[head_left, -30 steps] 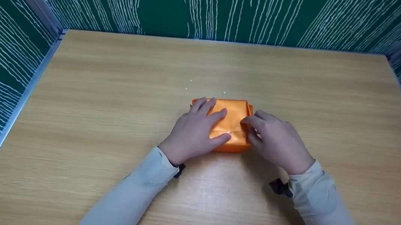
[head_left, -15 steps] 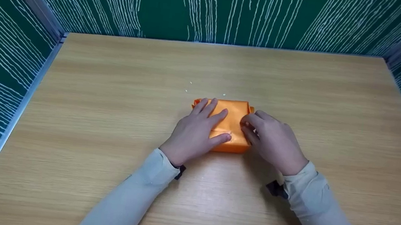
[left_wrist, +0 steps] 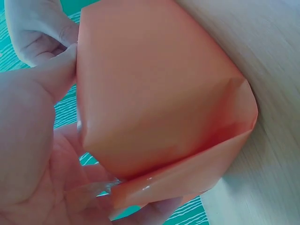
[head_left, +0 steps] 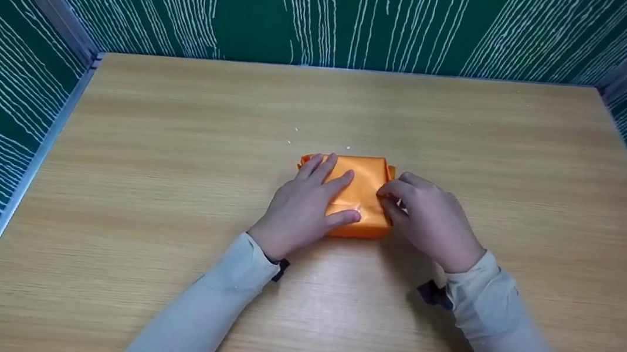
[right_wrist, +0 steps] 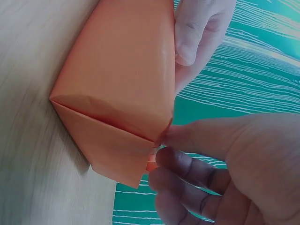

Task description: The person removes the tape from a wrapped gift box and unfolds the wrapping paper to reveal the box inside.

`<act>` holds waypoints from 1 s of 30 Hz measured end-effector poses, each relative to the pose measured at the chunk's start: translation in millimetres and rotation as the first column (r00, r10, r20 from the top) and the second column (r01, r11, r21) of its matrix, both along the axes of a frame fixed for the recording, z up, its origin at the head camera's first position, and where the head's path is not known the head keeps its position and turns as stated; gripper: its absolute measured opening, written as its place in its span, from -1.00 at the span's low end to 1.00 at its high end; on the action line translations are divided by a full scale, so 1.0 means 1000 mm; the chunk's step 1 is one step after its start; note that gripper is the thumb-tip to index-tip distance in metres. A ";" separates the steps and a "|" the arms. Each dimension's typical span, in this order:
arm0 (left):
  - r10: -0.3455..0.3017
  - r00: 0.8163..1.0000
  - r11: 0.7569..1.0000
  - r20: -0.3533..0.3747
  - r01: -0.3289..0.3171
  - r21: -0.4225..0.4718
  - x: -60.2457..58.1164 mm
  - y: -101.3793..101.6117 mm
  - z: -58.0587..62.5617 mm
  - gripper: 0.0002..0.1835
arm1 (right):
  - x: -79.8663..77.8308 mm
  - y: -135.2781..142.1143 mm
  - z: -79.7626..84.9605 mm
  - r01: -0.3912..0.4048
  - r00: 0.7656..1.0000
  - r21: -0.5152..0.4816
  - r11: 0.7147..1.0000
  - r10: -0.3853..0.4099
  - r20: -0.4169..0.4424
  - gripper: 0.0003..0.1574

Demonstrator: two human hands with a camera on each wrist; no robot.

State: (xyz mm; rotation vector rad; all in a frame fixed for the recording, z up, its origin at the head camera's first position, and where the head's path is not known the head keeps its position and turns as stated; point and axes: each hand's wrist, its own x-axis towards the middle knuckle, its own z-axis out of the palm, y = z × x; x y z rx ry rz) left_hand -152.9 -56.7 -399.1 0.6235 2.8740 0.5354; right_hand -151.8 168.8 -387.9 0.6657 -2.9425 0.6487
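An orange paper-wrapped box [head_left: 369,179] lies on the wooden table between both hands. My left hand [head_left: 301,207] rests on the left part of its top with the fingers spread. In the left wrist view, a folded end flap [left_wrist: 183,171] stands a little away from the box, and a shiny clear piece, perhaps tape, shows near the fingers. My right hand [head_left: 429,219] pinches the paper at the right end with thumb and index finger. The right wrist view shows that pinch at a corner, beside a pointed paper flap [right_wrist: 108,145].
The wooden table [head_left: 174,154] spreads out around the box. A few tiny white scraps [head_left: 348,147] lie just beyond it. Green panels [head_left: 255,10] with white wavy lines border the far edge and both sides.
Over the last second the right hand's thumb and fingers shift slightly at the box's right end. The left hand and the box stay almost in place.
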 end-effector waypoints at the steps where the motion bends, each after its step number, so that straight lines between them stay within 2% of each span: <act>1: 0.000 1.000 1.000 0.001 0.000 0.001 0.000 0.000 0.000 -0.17 | 0.000 0.000 0.000 0.000 1.000 -0.003 1.000 0.000 -0.002 -0.88; 5: 0.001 1.000 1.000 0.006 -0.001 -0.001 0.000 0.000 0.001 -0.17 | 0.000 0.000 -0.001 0.005 1.000 -0.004 1.000 -0.005 -0.015 -0.89; 12: -0.006 1.000 0.999 -0.015 0.007 0.053 0.001 -0.001 0.001 -0.20 | -0.002 -0.005 -0.007 0.043 0.997 0.009 0.999 -0.043 -0.057 -0.85; 18: 0.004 1.000 0.999 0.001 -0.004 0.038 0.001 -0.001 0.002 -0.18 | -0.002 -0.009 -0.008 0.072 0.992 -0.023 0.997 -0.074 -0.102 -0.90; 30: 0.008 1.000 1.000 0.013 -0.008 0.018 0.000 0.001 0.002 -0.18 | -0.001 -0.009 -0.007 0.075 0.993 -0.082 0.994 -0.082 -0.087 -0.96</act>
